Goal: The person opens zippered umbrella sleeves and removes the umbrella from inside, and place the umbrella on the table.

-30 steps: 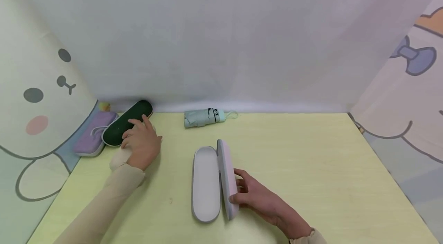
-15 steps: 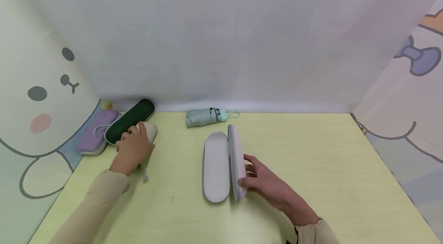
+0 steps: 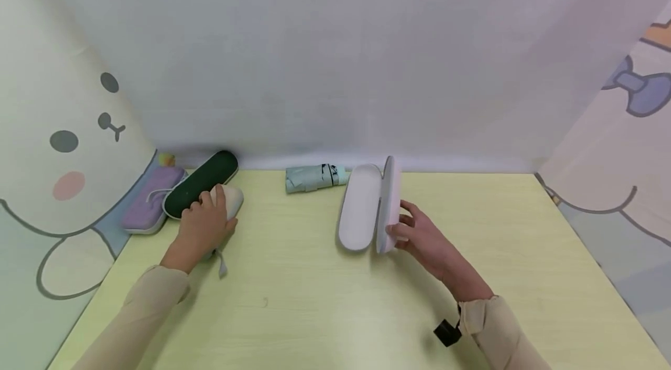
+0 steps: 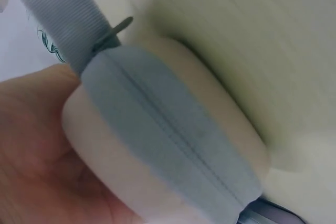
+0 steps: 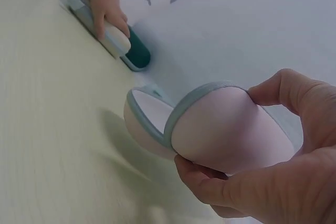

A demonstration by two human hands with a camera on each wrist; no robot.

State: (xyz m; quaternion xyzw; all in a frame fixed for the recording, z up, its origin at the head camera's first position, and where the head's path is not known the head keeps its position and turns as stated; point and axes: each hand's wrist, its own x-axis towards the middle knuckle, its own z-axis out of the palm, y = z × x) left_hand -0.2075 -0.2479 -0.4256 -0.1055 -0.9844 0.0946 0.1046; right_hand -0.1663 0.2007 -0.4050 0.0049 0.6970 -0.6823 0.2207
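Note:
In the head view my left hand grips a cream zippered case at the left of the table, fingers over its top and thumb at its right side. The left wrist view shows its grey zipper band and a ribbed fabric strap. My right hand pinches the lid of a pale pink glasses case. That case hangs unfolded, its white-lined half to the left, with its shadow on the table beneath. A dark green glasses case lies just beyond the cream one.
A purple case with a white cord lies at the far left, beside the green case. At the table's back edge is a folded light-blue umbrella, its wrist loop hidden by the pink case. A small black cube hangs at my right cuff.
My left hand has drawn back from near the green case and taken hold of the cream case. My right hand has carried the unfolded pink glasses case away from me and to the right.

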